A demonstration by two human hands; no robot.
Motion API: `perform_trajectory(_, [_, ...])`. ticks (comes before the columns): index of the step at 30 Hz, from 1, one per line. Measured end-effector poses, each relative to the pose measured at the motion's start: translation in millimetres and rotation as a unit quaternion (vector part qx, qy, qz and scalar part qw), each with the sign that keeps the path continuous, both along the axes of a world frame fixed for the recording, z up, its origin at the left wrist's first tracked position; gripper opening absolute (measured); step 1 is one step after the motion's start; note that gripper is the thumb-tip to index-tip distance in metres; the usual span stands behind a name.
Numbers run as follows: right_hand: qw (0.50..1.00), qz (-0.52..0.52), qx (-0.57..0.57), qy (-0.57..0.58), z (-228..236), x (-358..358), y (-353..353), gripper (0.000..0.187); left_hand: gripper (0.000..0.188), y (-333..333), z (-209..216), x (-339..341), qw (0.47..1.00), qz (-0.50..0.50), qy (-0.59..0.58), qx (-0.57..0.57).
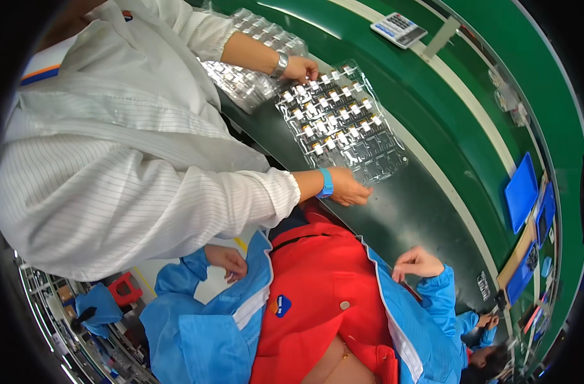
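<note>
Far left, one co-worker in blue (98,312) is near one red stool (125,289). Next, a co-worker in a white striped coat (113,173) leans in over the worktop (426,214). Below that sleeve, the left hand (228,262) of the person in the blue jacket (196,345) hangs beside the jacket's front, its grip released, fingers loosely bent, nothing in them. Further up are stacked clear trays (257,54), too glinting to count.

The white-coated co-worker has two hands at one clear parts tray (333,118): one, with a silver watch, grasps its upper left corner; the other, with a blue watch, is at the near edge, perhaps not touching. That tray, over the worktop, carries four slanting rows of small white parts, roughly six a row, with bare pockets at the near end.

One calculator (398,30) sits beyond. The right hand (420,262) is near the jacket's other edge, fingers curled in; I can't tell whether its grip has anything. Far right, I count three blue trays (521,192).
</note>
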State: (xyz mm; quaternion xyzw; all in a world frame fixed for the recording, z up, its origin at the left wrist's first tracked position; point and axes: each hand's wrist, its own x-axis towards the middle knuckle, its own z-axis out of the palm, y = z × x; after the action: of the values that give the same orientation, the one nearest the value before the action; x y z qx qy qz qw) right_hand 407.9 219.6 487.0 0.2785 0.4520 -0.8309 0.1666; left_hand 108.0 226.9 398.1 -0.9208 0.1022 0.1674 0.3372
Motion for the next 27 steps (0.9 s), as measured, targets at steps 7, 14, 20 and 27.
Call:
perform_trajectory(7, [0.944, 0.187, 0.271, -0.023, 10.8, -32.3, -12.8, 0.019, 0.021, -12.1, -28.3, -3.9, 0.994, 0.018, -0.084, -0.072])
perform_trajectory(14, [0.944, 0.119, 0.301, -0.063, -11.8, -31.6, -48.7, 0.019, 0.029, 43.4, -10.4, -27.6, 0.847, 0.279, -0.429, -0.144])
perform_trajectory(20, [0.923, 0.148, 0.340, -0.102, -32.4, -28.9, -70.9, 0.019, 0.029, 167.0, -79.6, -123.5, 0.836, 0.451, -0.118, 0.289])
perform_trajectory(27, [0.927, 0.110, 0.337, -0.124, -34.0, -25.5, -76.2, 0.020, 0.033, 180.7, -22.7, -125.6, 0.817, 0.489, -0.151, 0.267])
